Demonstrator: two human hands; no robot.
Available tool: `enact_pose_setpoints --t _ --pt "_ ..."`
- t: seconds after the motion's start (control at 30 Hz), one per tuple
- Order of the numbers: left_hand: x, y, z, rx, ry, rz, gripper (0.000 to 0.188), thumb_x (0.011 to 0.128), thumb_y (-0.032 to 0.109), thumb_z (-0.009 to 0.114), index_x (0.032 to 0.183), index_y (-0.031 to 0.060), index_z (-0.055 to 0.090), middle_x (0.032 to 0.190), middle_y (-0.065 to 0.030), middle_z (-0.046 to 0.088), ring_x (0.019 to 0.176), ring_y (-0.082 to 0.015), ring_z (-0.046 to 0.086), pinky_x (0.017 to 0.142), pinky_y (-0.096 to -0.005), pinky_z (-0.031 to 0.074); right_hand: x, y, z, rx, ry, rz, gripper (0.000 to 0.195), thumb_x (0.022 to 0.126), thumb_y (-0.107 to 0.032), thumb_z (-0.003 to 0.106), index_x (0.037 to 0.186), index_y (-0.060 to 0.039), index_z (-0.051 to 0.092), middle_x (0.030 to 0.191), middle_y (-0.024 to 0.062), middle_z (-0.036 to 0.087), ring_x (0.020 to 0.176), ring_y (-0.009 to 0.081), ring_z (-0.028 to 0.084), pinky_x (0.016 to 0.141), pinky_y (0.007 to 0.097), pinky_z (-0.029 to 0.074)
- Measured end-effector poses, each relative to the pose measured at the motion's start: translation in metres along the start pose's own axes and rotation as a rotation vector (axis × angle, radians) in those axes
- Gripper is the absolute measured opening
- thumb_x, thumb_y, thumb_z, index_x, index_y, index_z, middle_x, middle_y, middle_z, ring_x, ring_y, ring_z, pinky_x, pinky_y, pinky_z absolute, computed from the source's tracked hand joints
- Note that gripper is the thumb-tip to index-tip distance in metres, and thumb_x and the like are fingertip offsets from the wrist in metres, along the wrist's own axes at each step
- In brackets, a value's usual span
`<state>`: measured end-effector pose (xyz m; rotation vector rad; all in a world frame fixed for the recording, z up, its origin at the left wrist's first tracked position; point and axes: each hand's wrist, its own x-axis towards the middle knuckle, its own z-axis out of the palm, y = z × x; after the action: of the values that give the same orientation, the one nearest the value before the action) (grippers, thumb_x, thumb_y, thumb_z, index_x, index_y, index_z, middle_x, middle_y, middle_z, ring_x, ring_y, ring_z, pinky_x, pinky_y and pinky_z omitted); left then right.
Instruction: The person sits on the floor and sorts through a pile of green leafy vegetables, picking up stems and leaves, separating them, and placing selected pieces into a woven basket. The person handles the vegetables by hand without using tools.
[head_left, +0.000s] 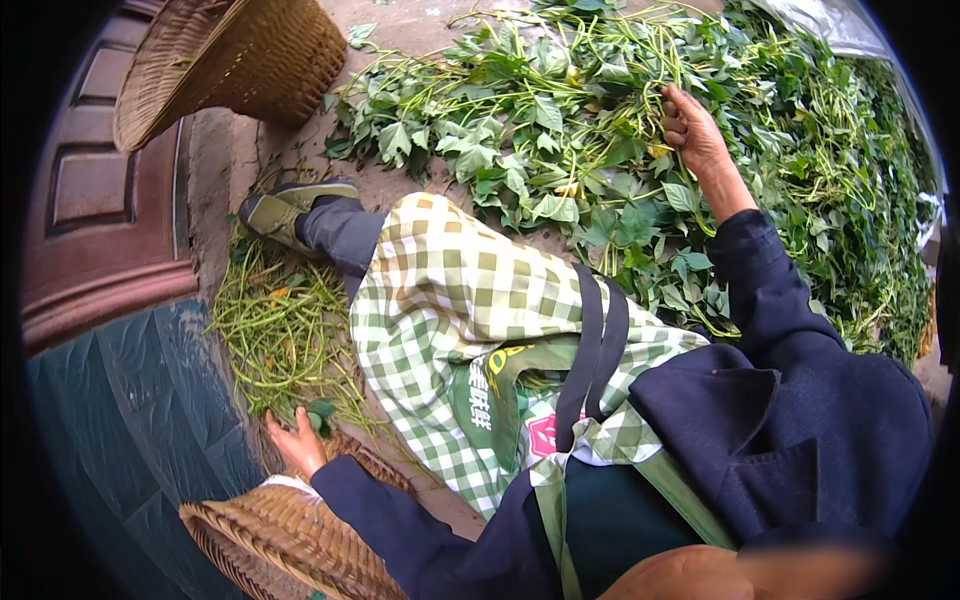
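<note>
My right hand (694, 127) has its fingers closed on a green leafy stem at the middle of a large heap of leafy vines (810, 157). Its thumb and forefinger meet around the stem, and a leafy part hangs below the hand. My left hand (298, 442) is over the lower end of a pile of stripped green stems (281, 330), fingers spread, beside a small green leaf (322, 416) near the thumb. The rim of a wicker basket (300, 540) lies just below that hand. A green-and-white checked apron (442, 315) covers my lap between the two heaps.
A second wicker basket (292, 67) stands at the upper left, by a brown panelled door (97, 180). Blue-green wall tiles (135, 420) border the stem pile on the left. My outstretched shoes (277, 217) lie between the stems and the vines. Clear plastic sheeting (840, 26) edges the heap.
</note>
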<state>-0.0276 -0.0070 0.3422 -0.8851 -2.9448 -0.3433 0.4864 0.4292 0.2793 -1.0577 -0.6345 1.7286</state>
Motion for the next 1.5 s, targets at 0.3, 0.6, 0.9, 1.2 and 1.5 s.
enact_pose_setpoints --t 0.3,0.6,0.9,1.2,1.5 --pt "0.003 0.042 0.052 -0.274 -0.290 0.069 0.045 0.079 0.011 0.060 0.118 -0.0058 0.045 0.115 -0.0201 0.050 0.104 -0.0291 0.050 0.089 -0.0348 0.038 0.123 -0.004 -0.126 -1.366 0.600 -0.045 0.074 0.062 -0.058 0.069 0.110 -0.0030 0.058 0.103 0.0135 0.062 0.094 0.0246 0.059 0.083 0.0332 0.043" --pt "-0.030 -0.007 0.071 -0.449 -0.412 -0.189 0.040 0.081 0.008 0.058 0.116 -0.0070 0.046 0.108 -0.0166 0.055 0.093 -0.0214 0.053 0.080 -0.0300 0.042 0.140 0.058 -0.082 -1.703 0.506 0.275 0.048 0.067 -0.036 0.065 0.093 0.0034 0.062 0.100 0.0212 0.060 0.094 0.0321 0.059 0.080 0.0355 0.047" --pt "-0.015 0.009 0.085 -0.563 -0.421 -0.153 0.036 0.084 0.008 0.056 0.115 -0.0061 0.047 0.109 -0.0149 0.055 0.094 -0.0186 0.054 0.079 -0.0283 0.044 0.051 0.072 -0.059 -1.900 -0.048 -0.073 0.029 0.073 -0.029 0.062 0.085 -0.0029 0.060 0.076 0.0199 0.061 0.073 0.0354 0.060 0.067 0.0410 0.048" --pt "-0.013 -0.021 0.077 -0.631 -0.338 -0.172 0.036 0.083 0.008 0.055 0.115 -0.0065 0.047 0.108 -0.0141 0.054 0.095 -0.0197 0.052 0.083 -0.0295 0.041 0.050 -0.022 -0.048 -1.821 0.295 -0.403 0.063 0.073 -0.054 0.061 0.109 -0.0022 0.057 0.086 0.0196 0.063 0.081 0.0320 0.061 0.072 0.0385 0.048" --pt "-0.062 -0.080 0.109 -0.616 -0.436 -0.377 0.036 0.082 0.009 0.058 0.114 -0.0067 0.048 0.104 -0.0138 0.056 0.090 -0.0181 0.054 0.078 -0.0285 0.045 0.132 -0.012 -0.144 -1.790 0.606 0.082 0.076 0.061 -0.053 0.071 0.104 0.0071 0.056 0.101 0.0229 0.059 0.095 0.0323 0.058 0.080 0.0379 0.045"
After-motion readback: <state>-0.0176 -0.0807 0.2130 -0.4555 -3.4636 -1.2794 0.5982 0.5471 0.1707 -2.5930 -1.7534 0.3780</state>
